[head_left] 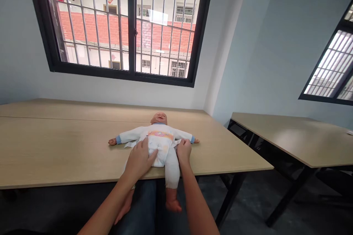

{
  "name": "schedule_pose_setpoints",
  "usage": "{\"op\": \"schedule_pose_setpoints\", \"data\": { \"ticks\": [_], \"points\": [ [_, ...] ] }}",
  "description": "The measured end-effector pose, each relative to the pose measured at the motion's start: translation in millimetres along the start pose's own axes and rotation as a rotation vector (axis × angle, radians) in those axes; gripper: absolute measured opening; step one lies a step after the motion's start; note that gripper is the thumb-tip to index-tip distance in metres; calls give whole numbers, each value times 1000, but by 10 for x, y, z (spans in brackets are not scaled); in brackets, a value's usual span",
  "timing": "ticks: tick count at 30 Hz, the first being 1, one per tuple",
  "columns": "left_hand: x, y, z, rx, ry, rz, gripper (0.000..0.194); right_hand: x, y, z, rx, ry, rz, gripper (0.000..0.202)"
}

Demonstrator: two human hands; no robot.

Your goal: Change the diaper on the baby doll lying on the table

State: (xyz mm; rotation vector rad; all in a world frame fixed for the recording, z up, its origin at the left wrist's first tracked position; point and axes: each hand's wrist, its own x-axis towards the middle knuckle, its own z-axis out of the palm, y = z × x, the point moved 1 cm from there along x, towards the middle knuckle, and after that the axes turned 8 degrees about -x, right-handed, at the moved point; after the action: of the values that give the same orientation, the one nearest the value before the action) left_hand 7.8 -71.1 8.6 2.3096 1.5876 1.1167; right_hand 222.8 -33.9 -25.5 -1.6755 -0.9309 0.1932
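Observation:
A baby doll (pixel 159 118) lies on its back on the wooden table (pixel 68 147), arms spread, legs hanging over the front edge. It wears a white outfit with blue cuffs. A white diaper (pixel 160 147) with an orange printed band covers its belly, and a white tab sticks out at each side. My left hand (pixel 140 158) rests on the diaper's left part, fingers apart. At the doll's hip on the right, my right hand (pixel 184 150) pinches the white diaper tab (pixel 177 142) beside the blue cuff.
A second table (pixel 292 136) stands at the right, with a gap between it and the first. Behind the doll are a wall and a barred window (pixel 132 75). My legs are under the table's front edge.

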Motion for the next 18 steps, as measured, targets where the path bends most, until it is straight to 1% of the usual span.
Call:
{"op": "schedule_pose_setpoints", "data": {
  "ticks": [2, 4, 6, 8, 10, 12, 14, 15, 16, 18],
  "points": [
    [5, -8, -2, -99, 7, 9, 69, 8, 7, 12, 89, -23, 74, 16],
    [-1, -19, -20, -235, 6, 4, 73, 6, 8, 16, 196, -78, 154, 8],
    [-32, -28, -46, -397, -10, -14, 76, -5, -1, 1, 237, -95, 190, 11],
    [-100, -27, -74, -555, -35, -30, 76, -19, -16, -30, 181, -59, 166, 15],
    [-204, -10, -106, -649, -40, -42, 75, -32, -32, -54, 130, -54, 116, 15],
    [-326, 24, -144, -665, -15, -42, 76, -41, -46, -60, 138, -108, 65, 16],
    [-444, 69, -186, -627, 5, -33, 76, -51, -55, -61, 151, -164, 24, 15],
    [-494, 94, -207, -605, -8, -18, 74, -61, -58, -68, 143, -181, 10, 14],
    [-539, 120, -226, -587, -35, 3, 67, -79, -59, -81, 129, -197, 2, 13],
    [-612, 168, -259, -553, -120, 60, 40, -146, -58, -136, 107, -250, -23, 17]
  ]
}}
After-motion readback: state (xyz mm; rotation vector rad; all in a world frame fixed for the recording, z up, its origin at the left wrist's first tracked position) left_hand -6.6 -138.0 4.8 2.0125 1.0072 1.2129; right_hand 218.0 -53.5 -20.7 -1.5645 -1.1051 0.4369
